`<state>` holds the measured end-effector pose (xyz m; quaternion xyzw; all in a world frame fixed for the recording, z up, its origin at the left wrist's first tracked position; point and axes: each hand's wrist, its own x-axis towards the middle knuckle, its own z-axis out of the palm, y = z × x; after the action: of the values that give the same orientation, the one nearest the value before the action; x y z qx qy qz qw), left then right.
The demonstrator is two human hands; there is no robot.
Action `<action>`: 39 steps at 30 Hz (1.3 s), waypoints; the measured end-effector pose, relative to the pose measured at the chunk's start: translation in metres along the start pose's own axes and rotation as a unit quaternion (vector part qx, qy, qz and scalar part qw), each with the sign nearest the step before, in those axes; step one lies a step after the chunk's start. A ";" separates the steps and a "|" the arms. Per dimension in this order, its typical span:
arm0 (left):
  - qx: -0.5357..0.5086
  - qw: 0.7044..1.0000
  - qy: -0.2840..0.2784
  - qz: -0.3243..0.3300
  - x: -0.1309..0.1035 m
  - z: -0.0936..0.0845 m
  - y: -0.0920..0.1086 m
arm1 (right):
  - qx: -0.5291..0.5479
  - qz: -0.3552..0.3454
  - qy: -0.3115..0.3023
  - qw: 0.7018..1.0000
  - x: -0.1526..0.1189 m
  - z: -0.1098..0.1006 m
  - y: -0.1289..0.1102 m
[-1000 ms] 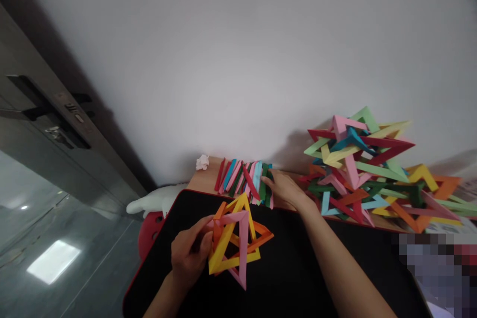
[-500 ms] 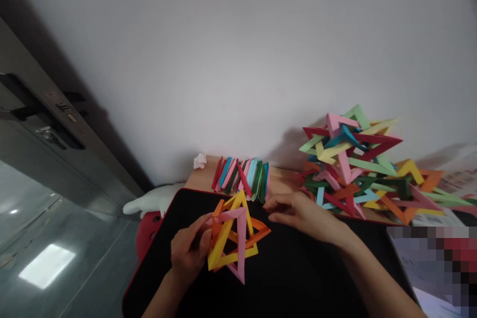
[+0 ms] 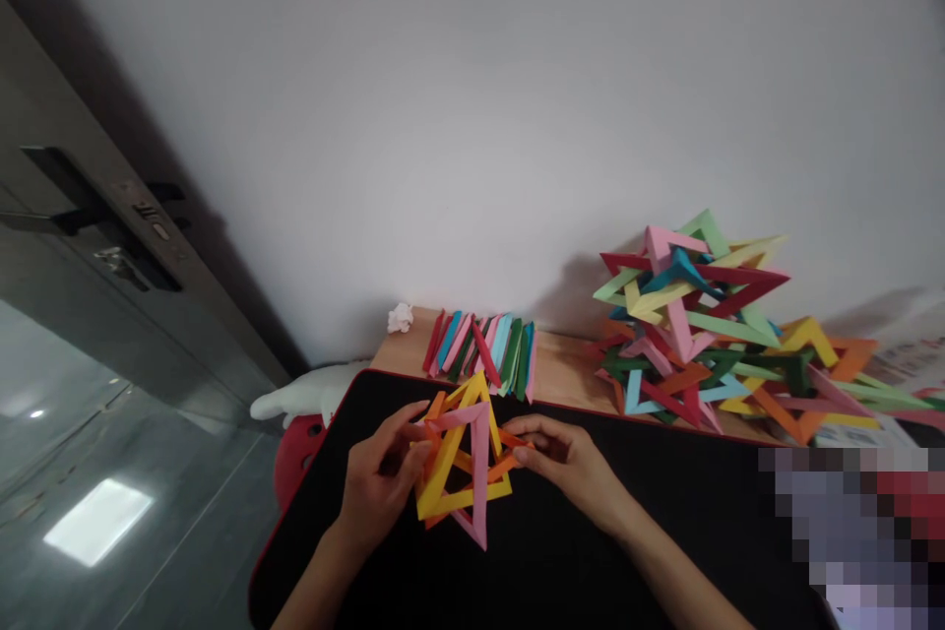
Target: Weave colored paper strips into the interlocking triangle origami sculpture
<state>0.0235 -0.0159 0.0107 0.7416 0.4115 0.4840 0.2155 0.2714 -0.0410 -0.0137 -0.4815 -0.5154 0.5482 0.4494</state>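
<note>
A paper model of interlocked yellow, orange and pink triangular frames is held above the black mat. My left hand grips its left side, thumb and fingers closed on the orange and pink strips. At the right, my right hand pinches the orange corner between thumb and fingers. Behind the model lies a row of folded paper strips in red, blue, pink and green, on a wooden surface.
Finished multicoloured paper stars are piled at the back right against the wall. Crumpled white paper lies by the strips. A metal door stands at the left, near a red and white object.
My right hand has moved left and down and closed on the orange corner of the model. My left hand still holds its left side. The view has shifted slightly.
</note>
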 end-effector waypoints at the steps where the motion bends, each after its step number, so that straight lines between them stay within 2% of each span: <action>1: -0.011 1.000 -0.018 -0.009 0.001 -0.002 0.002 | 0.007 0.001 0.005 1.000 -0.001 0.001 0.001; 6: -0.028 0.998 -0.054 -0.035 0.011 -0.009 0.014 | 0.056 0.014 0.029 0.998 -0.004 0.006 0.006; 15: -0.007 0.997 -0.061 -0.037 0.019 -0.009 0.025 | 0.042 -0.047 0.064 0.996 -0.003 0.010 0.015; 19: -0.036 0.994 -0.056 -0.087 0.018 -0.009 0.027 | -0.005 -0.079 0.061 0.995 -0.003 0.008 0.011; 23: -0.081 0.980 -0.039 -0.179 0.022 -0.015 0.030 | -0.043 -0.122 0.013 0.992 -0.008 0.003 -0.014; 28: -0.204 0.937 -0.019 -0.283 0.034 -0.024 0.036 | -0.167 -0.186 -0.072 0.966 -0.016 -0.001 -0.075; 31: -0.326 0.883 -0.047 -0.334 0.038 -0.023 0.035 | -0.255 -0.204 -0.097 0.940 -0.020 0.002 -0.105; 35: -0.434 0.805 -0.125 -0.384 0.035 -0.017 0.024 | -0.287 -0.205 -0.131 0.926 -0.019 0.012 -0.120; 39: -0.457 0.767 -0.172 -0.416 0.024 -0.007 0.005 | -0.290 -0.190 -0.154 0.925 -0.011 0.023 -0.116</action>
<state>0.0240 0.0001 0.0302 0.3819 0.3659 0.3420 0.7767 0.2500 -0.0472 0.1031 -0.3937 -0.7965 0.3463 0.3010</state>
